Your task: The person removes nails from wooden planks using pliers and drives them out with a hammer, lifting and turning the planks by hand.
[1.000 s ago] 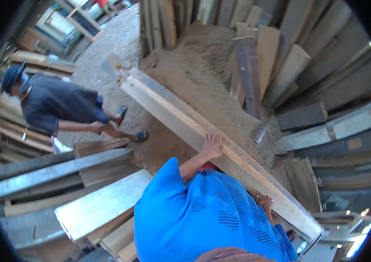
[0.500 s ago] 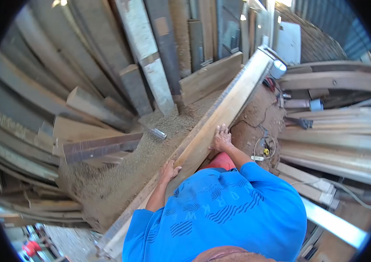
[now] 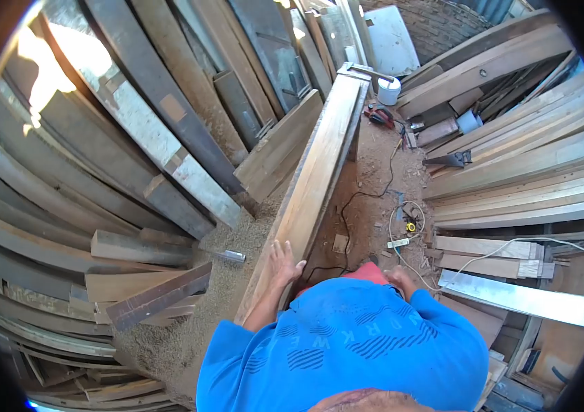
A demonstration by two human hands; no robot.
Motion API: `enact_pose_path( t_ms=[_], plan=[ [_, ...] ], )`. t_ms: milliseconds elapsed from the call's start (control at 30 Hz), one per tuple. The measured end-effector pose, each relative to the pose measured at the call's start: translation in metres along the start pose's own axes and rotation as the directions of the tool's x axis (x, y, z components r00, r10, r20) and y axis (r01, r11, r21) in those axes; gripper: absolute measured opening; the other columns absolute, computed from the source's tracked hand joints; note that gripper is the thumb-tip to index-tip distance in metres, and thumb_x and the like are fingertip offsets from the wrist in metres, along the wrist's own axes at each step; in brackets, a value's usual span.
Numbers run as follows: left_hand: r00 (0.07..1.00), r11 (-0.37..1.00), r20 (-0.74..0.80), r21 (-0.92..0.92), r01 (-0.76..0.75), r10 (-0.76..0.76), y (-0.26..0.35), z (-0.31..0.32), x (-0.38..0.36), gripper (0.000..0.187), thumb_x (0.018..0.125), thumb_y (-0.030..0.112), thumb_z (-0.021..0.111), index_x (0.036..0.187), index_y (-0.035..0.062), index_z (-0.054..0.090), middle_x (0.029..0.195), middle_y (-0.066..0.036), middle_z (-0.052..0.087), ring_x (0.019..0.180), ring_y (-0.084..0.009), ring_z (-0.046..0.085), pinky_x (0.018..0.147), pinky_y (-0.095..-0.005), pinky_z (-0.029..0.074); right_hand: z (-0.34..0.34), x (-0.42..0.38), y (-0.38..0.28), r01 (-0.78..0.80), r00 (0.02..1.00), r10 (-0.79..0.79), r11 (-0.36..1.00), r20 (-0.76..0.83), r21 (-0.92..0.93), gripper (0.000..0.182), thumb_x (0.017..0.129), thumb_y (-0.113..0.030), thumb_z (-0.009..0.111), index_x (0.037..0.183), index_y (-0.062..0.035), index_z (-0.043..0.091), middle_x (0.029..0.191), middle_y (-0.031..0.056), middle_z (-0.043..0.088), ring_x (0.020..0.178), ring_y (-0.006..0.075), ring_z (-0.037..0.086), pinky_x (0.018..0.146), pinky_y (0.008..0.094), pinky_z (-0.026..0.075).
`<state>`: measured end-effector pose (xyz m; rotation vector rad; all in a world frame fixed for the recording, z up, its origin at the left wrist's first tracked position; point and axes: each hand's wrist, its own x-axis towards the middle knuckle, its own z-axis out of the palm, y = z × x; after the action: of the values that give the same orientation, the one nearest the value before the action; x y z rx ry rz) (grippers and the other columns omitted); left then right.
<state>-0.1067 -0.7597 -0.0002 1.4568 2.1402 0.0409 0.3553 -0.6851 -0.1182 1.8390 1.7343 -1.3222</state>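
Observation:
A long pale wooden board runs away from me on a raised bench with a dark edge. My left hand lies flat on its near part, fingers spread. Off the board, my right hand is low at my side, beside the red cloth at my waist. Its fingers look curled; whatever they may hold is hidden. At the board's far end sit a clamp-like metal piece and a white bucket. A red and black power tool rests on the ground nearby.
Planks lean along the left and back. Stacked boards with a handsaw lie right. A dark cord, white cable and yellow tape measure are on the ground. Sawdust covers the left floor.
My right hand has left the board and dropped to my side. The left hand stays on the board, its fingers now spread. The view has turned, showing more ground on the right.

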Motion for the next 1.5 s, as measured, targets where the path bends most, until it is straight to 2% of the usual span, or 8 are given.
enact_pose_path(
  t_ms=[33, 133, 467, 667, 867, 1067, 1300, 1500],
  plan=[
    [1.000, 1.000, 0.011, -0.009, -0.026, 0.026, 0.016, 0.012, 0.012, 0.111, 0.086, 0.053, 0.075, 0.163, 0.0003, 0.015, 0.165, -0.037, 0.009, 0.155, -0.0534, 0.005, 0.126, -0.0573, 0.011, -0.057, -0.086, -0.061, -0.164, 0.982, 0.183, 0.953, -0.052, 0.255, 0.055, 0.093, -0.040, 0.065, 0.100, 0.0148, 0.072, 0.105, 0.0341, 0.071, 0.100, 0.0466, 0.071, 0.085, 0.0493, 0.055],
    [0.989, 0.988, -0.015, 0.051, 0.148, -0.147, 0.068, 0.028, 0.044, 0.114, 0.086, 0.057, 0.071, 0.164, 0.0005, 0.010, 0.163, -0.043, 0.005, 0.153, -0.0579, -0.002, 0.124, -0.0631, 0.005, -0.013, 0.032, 0.093, -0.176, 0.950, 0.242, 0.938, -0.198, 0.300, 0.052, 0.094, -0.036, 0.064, 0.099, 0.0152, 0.072, 0.099, 0.0309, 0.074, 0.090, 0.0422, 0.073, 0.078, 0.0491, 0.056],
    [0.875, 0.877, 0.095, 0.130, 0.462, -0.475, 0.123, 0.000, 0.070, 0.114, 0.088, 0.059, 0.066, 0.165, 0.0060, 0.001, 0.161, -0.047, 0.002, 0.152, -0.0603, -0.001, 0.121, -0.0681, 0.007, -0.149, 0.019, 0.084, -0.064, 0.964, 0.202, 0.805, -0.170, 0.590, 0.043, 0.097, -0.042, 0.064, 0.081, -0.0024, 0.070, 0.072, 0.0079, 0.069, 0.061, 0.0176, 0.067, 0.052, 0.0363, 0.049],
    [0.727, 0.743, 0.186, 0.033, 0.668, -0.661, 0.145, -0.015, 0.121, 0.114, 0.088, 0.060, 0.064, 0.164, 0.0014, 0.003, 0.159, -0.049, 0.005, 0.151, -0.0625, 0.003, 0.123, -0.0638, 0.008, -0.159, 0.048, 0.102, -0.154, 0.963, 0.258, 0.760, -0.077, 0.631, 0.041, 0.099, -0.038, 0.059, 0.085, -0.0005, 0.069, 0.073, 0.0109, 0.070, 0.060, 0.0215, 0.068, 0.051, 0.0389, 0.049],
    [0.975, 0.971, -0.023, -0.100, 0.217, -0.220, 0.203, -0.028, 0.234, 0.101, 0.089, 0.051, 0.066, 0.161, -0.0037, 0.020, 0.161, -0.044, 0.010, 0.151, -0.0594, 0.010, 0.125, -0.0610, 0.009, -0.164, 0.129, 0.121, -0.180, 0.970, 0.244, 0.727, -0.004, 0.663, 0.026, 0.100, -0.031, 0.066, 0.094, -0.0052, 0.068, 0.074, 0.0030, 0.067, 0.057, 0.0149, 0.062, 0.047, 0.0328, 0.048],
    [0.977, 0.985, -0.126, 0.053, -0.167, 0.173, 0.290, -0.040, 0.422, 0.101, 0.087, 0.046, 0.070, 0.160, -0.0049, 0.023, 0.164, -0.040, 0.011, 0.154, -0.0552, 0.008, 0.126, -0.0603, 0.008, -0.269, 0.188, 0.034, -0.165, 0.908, 0.404, 0.589, -0.112, 0.791, 0.034, 0.099, -0.030, 0.060, 0.082, -0.0017, 0.069, 0.069, 0.0091, 0.067, 0.058, 0.0203, 0.065, 0.052, 0.0399, 0.048],
    [0.954, 0.950, 0.070, 0.101, -0.296, 0.290, 0.328, -0.092, 0.570, 0.104, 0.089, 0.045, 0.067, 0.160, -0.0087, 0.013, 0.165, -0.039, 0.006, 0.155, -0.0536, 0.002, 0.127, -0.0580, 0.005, -0.375, 0.238, -0.087, -0.278, 0.913, 0.405, 0.546, 0.041, 0.791, 0.029, 0.100, -0.031, 0.065, 0.087, -0.0051, 0.069, 0.075, 0.0040, 0.067, 0.061, 0.0140, 0.060, 0.052, 0.0296, 0.047],
    [0.942, 0.938, 0.113, 0.110, -0.327, 0.315, 0.346, -0.119, 0.603, 0.105, 0.086, 0.042, 0.070, 0.160, -0.0096, 0.016, 0.165, -0.038, 0.007, 0.155, -0.0532, 0.002, 0.127, -0.0581, 0.004, -0.403, 0.303, -0.120, 0.024, 0.961, 0.167, 0.748, -0.223, 0.664, 0.030, 0.099, -0.031, 0.065, 0.096, -0.0014, 0.071, 0.079, 0.0031, 0.068, 0.066, 0.0109, 0.059, 0.059, 0.0275, 0.048]
  ],
)
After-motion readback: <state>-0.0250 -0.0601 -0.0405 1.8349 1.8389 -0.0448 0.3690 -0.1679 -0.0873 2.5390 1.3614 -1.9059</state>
